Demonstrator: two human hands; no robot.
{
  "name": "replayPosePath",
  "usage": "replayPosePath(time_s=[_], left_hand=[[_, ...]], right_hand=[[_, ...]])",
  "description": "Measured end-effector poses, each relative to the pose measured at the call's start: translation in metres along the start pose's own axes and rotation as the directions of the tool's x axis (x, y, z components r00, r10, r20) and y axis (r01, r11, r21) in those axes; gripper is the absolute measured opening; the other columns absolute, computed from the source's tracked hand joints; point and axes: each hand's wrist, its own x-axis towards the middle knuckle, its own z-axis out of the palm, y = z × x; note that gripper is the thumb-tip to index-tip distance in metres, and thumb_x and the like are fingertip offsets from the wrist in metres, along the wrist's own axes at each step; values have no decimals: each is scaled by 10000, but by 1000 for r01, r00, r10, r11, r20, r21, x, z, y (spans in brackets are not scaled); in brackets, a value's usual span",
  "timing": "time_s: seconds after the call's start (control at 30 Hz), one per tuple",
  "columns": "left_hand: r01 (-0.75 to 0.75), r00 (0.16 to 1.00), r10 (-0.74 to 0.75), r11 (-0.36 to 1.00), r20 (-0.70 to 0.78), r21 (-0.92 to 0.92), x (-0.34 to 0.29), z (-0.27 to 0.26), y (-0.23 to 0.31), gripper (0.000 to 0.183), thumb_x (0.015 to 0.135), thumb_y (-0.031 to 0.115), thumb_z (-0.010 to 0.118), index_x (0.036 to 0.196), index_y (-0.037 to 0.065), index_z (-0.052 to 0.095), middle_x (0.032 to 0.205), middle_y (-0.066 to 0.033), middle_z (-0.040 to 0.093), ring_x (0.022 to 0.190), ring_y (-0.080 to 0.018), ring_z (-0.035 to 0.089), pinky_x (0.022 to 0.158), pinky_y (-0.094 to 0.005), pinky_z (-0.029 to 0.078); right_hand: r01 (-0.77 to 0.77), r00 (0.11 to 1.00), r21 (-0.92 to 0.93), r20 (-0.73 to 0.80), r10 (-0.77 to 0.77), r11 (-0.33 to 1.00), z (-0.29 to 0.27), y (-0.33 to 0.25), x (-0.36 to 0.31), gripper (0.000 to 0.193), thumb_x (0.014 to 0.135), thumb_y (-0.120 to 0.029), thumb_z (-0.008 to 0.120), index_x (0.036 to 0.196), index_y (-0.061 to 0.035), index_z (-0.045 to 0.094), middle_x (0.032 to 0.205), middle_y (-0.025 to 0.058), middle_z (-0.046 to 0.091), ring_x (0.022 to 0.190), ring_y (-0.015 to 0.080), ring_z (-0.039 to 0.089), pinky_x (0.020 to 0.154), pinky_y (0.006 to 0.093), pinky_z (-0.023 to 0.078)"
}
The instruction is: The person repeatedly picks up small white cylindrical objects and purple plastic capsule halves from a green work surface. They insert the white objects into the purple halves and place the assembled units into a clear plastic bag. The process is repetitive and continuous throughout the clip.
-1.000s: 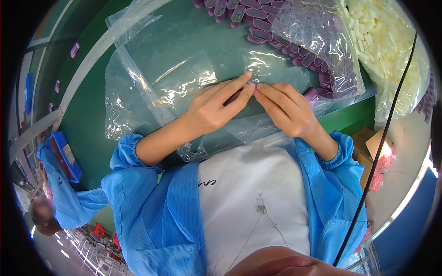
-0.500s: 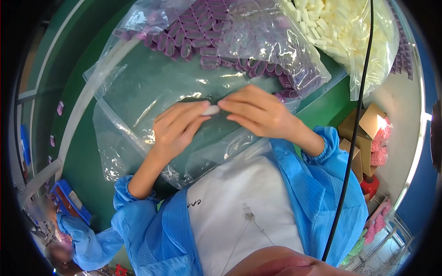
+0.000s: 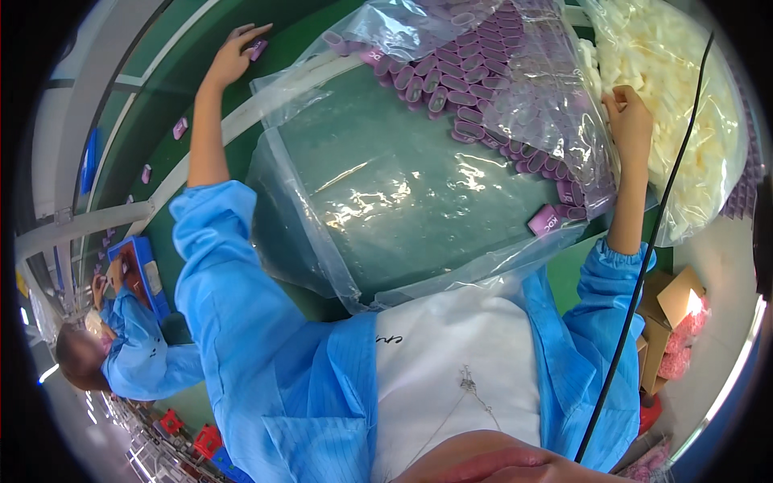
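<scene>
My left hand (image 3: 231, 58) reaches to the far left over the green belt, its fingers stretched out. A small purple oval case (image 3: 258, 50) lies right by its fingertips. My right hand (image 3: 630, 113) is at the near-left edge of a clear bag of cream-white blocks (image 3: 692, 121), fingers curled in. Whether a block is between those fingers is hidden. Many open purple oval sleeves (image 3: 455, 68) stand packed together at the back, partly under clear plastic film (image 3: 535, 117). One purple sleeve (image 3: 544, 220) lies on its side near the front right of the plastic sheet.
A pale rail (image 3: 241, 121) runs between the worktop and the belt (image 3: 217, 20). More purple cases (image 3: 179, 128) sit along the belt. A black cable (image 3: 656, 241) hangs across the right side. A co-worker (image 3: 149, 346) sits at left by a blue tray (image 3: 149, 270). Cardboard boxes (image 3: 672, 306) stand at right.
My hands were together at the middle around a white oval piece. They have parted, the left out to the belt, the right to the bag of blocks. The whole view has shifted.
</scene>
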Motion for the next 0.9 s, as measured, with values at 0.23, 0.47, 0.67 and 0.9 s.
replayPosePath(time_s=[0.23, 0.47, 0.67, 0.9], left_hand=[[41, 914, -127, 974, -386, -223, -32, 22, 221, 104, 782, 10, 605, 842, 29, 688, 775, -87, 672, 697, -217, 657, 698, -314, 533], [315, 895, -300, 949, -331, -10, 0, 55, 205, 560, 837, 339, 769, 1153, -109, 657, 940, -223, 702, 806, -338, 685, 768, -403, 544], [418, 875, -482, 805, -52, -422, -14, 24, 229, 463, 838, 220, 791, 1190, -54, 668, 1056, -151, 697, 813, -195, 702, 785, -337, 552], [424, 902, -184, 217, 390, -879, -79, 9, 323, 442, 860, -56, 713, 1292, 6, 640, 1221, -65, 565, 1144, -159, 565, 992, -303, 462]], right_hand=[[48, 993, -119, -100, -60, 992, -3, -10, -6, 233, 903, -245, 677, 1025, -46, 671, 959, 148, 707, 862, 352, 684, 743, 438, 528], [91, 962, 75, -265, -69, 993, -18, -40, -16, 218, 893, -205, 687, 1047, -52, 686, 947, 87, 685, 775, 244, 642, 690, 355, 511], [69, 971, 330, -239, 12, 942, -50, -68, -53, 213, 889, -106, 706, 1072, 1, 687, 893, 65, 653, 700, 119, 569, 640, 254, 471], [96, 988, 796, -4, -153, 598, -55, -144, -111, 234, 852, 21, 737, 1081, 26, 687, 953, 103, 697, 783, 129, 652, 693, 250, 527]])
